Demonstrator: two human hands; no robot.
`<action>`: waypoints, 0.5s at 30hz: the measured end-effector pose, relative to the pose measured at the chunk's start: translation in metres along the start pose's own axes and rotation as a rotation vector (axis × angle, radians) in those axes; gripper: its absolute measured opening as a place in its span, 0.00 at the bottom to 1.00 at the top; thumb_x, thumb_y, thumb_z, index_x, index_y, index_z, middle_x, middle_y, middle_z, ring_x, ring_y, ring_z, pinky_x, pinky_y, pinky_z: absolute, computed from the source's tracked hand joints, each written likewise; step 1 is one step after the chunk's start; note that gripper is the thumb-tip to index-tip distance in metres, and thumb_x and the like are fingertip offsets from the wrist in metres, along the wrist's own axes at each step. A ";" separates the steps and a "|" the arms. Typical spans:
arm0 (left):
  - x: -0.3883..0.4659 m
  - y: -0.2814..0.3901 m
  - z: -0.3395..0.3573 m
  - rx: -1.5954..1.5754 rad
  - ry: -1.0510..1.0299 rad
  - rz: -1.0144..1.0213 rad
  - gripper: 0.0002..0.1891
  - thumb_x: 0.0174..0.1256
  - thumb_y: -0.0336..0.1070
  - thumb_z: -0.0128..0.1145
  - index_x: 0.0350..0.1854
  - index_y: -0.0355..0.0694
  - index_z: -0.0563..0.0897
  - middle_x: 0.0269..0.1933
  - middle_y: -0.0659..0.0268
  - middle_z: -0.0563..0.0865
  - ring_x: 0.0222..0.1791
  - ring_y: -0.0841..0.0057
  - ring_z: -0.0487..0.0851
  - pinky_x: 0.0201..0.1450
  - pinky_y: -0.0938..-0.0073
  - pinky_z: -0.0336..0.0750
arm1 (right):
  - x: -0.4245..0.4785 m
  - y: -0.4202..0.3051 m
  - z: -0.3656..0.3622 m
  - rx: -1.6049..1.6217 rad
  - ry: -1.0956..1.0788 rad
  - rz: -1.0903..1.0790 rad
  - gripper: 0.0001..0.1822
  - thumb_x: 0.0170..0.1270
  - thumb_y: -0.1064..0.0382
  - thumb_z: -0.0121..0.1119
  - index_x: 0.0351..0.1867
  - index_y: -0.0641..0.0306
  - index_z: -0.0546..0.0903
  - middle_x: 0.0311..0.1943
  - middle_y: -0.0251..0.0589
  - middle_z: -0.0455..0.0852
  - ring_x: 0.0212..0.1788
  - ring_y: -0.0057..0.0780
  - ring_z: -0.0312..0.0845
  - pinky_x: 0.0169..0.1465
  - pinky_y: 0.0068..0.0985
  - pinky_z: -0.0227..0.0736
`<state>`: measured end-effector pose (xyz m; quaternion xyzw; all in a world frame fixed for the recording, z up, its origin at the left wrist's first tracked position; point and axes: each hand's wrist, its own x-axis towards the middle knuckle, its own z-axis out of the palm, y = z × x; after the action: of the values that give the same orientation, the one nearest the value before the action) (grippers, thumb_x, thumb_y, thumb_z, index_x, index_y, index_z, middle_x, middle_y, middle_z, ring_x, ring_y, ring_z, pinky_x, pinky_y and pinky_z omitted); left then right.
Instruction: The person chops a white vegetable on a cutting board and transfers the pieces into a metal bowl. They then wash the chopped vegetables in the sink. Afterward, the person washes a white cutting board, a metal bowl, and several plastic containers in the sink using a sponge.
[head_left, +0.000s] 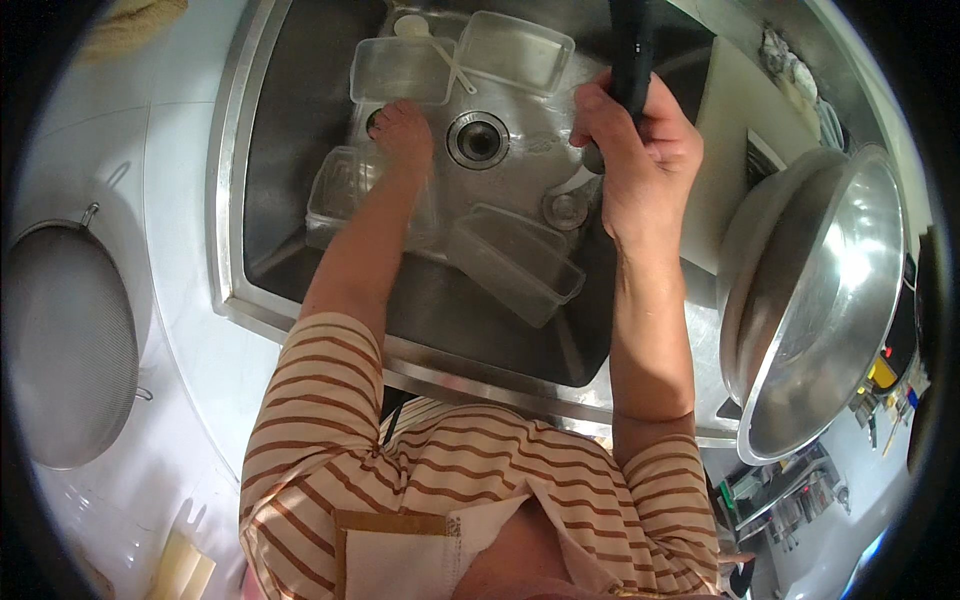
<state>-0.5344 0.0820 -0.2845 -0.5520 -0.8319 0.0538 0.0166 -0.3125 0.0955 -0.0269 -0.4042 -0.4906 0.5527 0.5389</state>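
Note:
My left hand (405, 133) reaches down into a steel sink (315, 75), between clear plastic containers. A dark green edge shows at its fingertips; whether the hand grips that thing is hidden. My right hand (646, 150) is wrapped around a black handle (631, 64), likely a tap sprayer, that comes in from the top. Beyond my left hand lie a rectangular container (401, 71), a pale spoon or ladle (412, 28) and a second container (516, 54). Nearer me are a clear container (334, 191) and a tilted one (517, 262).
The drain (478, 140) is mid-sink, with a round strainer or lid (565, 208) to its right. A white board (739, 135) leans at the right side. Large steel bowls (825, 300) stand on the right rim. A mesh sieve (71, 345) hangs at left.

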 end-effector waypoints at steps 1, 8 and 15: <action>0.008 -0.002 -0.004 0.018 -0.175 -0.019 0.12 0.62 0.33 0.50 0.43 0.33 0.78 0.46 0.54 0.82 0.47 0.61 0.80 0.47 0.55 0.73 | -0.001 0.000 -0.002 -0.008 -0.011 0.013 0.03 0.60 0.69 0.61 0.31 0.65 0.79 0.22 0.24 0.75 0.25 0.09 0.65 0.27 0.12 0.61; 0.006 0.003 0.022 -0.023 -0.388 0.192 0.08 0.60 0.31 0.51 0.37 0.38 0.83 0.39 0.53 0.85 0.40 0.62 0.85 0.35 0.61 0.78 | 0.000 -0.004 -0.006 -0.192 -0.083 0.046 0.02 0.60 0.72 0.58 0.33 0.68 0.79 0.25 0.30 0.78 0.25 0.14 0.71 0.30 0.15 0.67; -0.052 0.034 0.053 -0.354 -0.224 0.654 0.12 0.51 0.27 0.54 0.39 0.34 0.81 0.40 0.51 0.83 0.43 0.57 0.81 0.43 0.60 0.77 | -0.001 -0.001 -0.007 -0.117 -0.096 0.027 0.02 0.60 0.72 0.58 0.34 0.69 0.79 0.25 0.30 0.78 0.25 0.15 0.72 0.31 0.15 0.68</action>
<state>-0.4870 0.0434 -0.3387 -0.7732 -0.6050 -0.0283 -0.1883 -0.3057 0.0955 -0.0273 -0.4146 -0.5419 0.5491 0.4827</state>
